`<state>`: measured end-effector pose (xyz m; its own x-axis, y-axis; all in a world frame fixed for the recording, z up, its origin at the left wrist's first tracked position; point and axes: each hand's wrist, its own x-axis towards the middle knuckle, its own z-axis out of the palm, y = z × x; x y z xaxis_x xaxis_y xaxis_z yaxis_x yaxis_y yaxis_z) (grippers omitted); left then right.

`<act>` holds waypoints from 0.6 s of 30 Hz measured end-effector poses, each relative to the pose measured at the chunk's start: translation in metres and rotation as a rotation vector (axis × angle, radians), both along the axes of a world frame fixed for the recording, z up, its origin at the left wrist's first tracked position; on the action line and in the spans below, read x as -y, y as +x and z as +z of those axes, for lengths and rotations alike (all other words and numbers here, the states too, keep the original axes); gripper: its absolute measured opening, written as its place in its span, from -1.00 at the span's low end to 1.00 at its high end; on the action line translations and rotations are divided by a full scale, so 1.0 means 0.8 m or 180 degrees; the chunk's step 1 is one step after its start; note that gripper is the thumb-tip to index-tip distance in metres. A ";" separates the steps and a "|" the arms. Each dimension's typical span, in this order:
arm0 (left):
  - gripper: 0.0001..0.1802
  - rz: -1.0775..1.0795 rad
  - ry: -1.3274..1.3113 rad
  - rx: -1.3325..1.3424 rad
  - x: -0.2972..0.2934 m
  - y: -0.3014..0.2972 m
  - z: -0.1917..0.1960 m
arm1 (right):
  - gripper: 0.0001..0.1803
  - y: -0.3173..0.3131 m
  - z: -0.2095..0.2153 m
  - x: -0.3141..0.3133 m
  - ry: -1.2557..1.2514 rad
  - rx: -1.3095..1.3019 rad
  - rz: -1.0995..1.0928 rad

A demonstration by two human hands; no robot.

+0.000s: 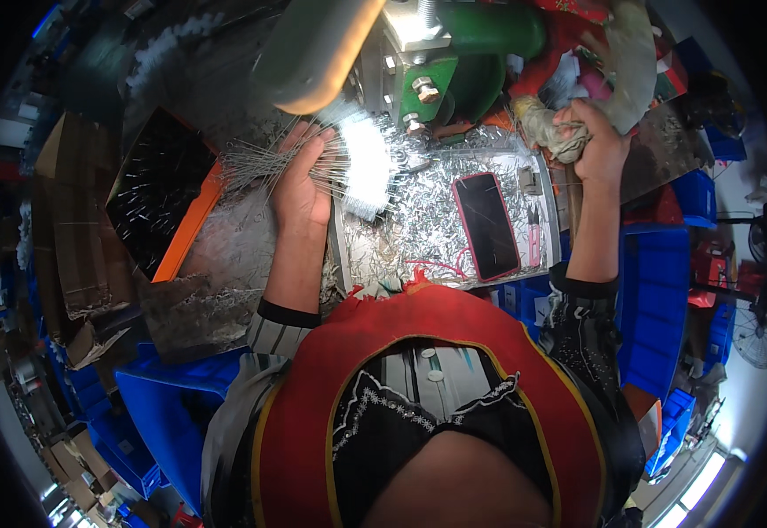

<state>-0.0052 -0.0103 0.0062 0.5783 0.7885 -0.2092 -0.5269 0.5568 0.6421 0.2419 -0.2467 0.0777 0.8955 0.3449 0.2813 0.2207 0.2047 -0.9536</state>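
Holding thin wires (247,165) crosswise, our left hand (303,187) sat left of the green machine (441,77); our right hand (602,151) gripped a cloth-wrapped handle (549,132) opposite.

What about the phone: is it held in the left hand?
No, the phone lies in the tray among small metal pieces, and the left hand holds a bundle of thin wires.

A bundle of thin, straight grey metal wires (247,165) is held left of centre in the upper half of the frame, lying roughly crosswise, its strands loosely crossing and splaying at the left end, while the right end fades into white glare. At the upper right, a thick handle (552,132) wrapped in pale, creased, stained material is gripped at its lower part.
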 end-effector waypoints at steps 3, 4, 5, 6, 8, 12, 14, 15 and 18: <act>-0.58 0.0062 0.0010 0.0039 -0.001 0.004 -0.001 | -0.85 -0.010 0.044 -0.003 -0.0116 -0.0438 -0.0008; -0.58 0.0066 0.0039 0.0031 -0.001 0.005 -0.001 | -0.84 -0.009 0.053 -0.002 -0.0251 -0.0475 -0.0038; -0.58 0.0071 0.0036 0.0033 0.000 0.006 -0.001 | -0.86 -0.009 0.060 -0.002 -0.0221 -0.0636 -0.0003; -0.58 0.0094 0.0052 0.0033 0.000 0.007 -0.001 | -0.86 -0.011 0.060 -0.002 -0.0223 -0.0634 0.0006; -0.58 0.0142 0.0064 0.0035 -0.001 0.007 -0.001 | -0.88 -0.013 0.054 -0.004 -0.0196 -0.0412 -0.0013; -0.59 0.0144 0.0098 -0.0129 -0.001 0.012 0.001 | -0.91 -0.008 -0.020 -0.007 0.0316 0.0590 0.0056; -0.59 0.0162 0.0094 -0.0123 0.001 0.014 0.000 | -0.94 -0.015 -0.027 -0.018 0.0645 0.0453 0.0358; -0.59 0.0238 0.0067 -0.0068 0.002 0.014 -0.005 | -0.94 -0.006 -0.026 -0.016 0.0644 0.0469 0.0391; -0.60 0.0439 0.0101 -0.0010 0.007 0.015 -0.005 | -0.89 0.016 -0.022 0.009 -0.0396 0.0835 -0.0205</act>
<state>0.0066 -0.0155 0.0020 0.4635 0.8667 -0.1846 -0.5950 0.4588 0.6599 0.2550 -0.2539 0.0605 0.8189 0.3361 0.4652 0.4718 0.0674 -0.8791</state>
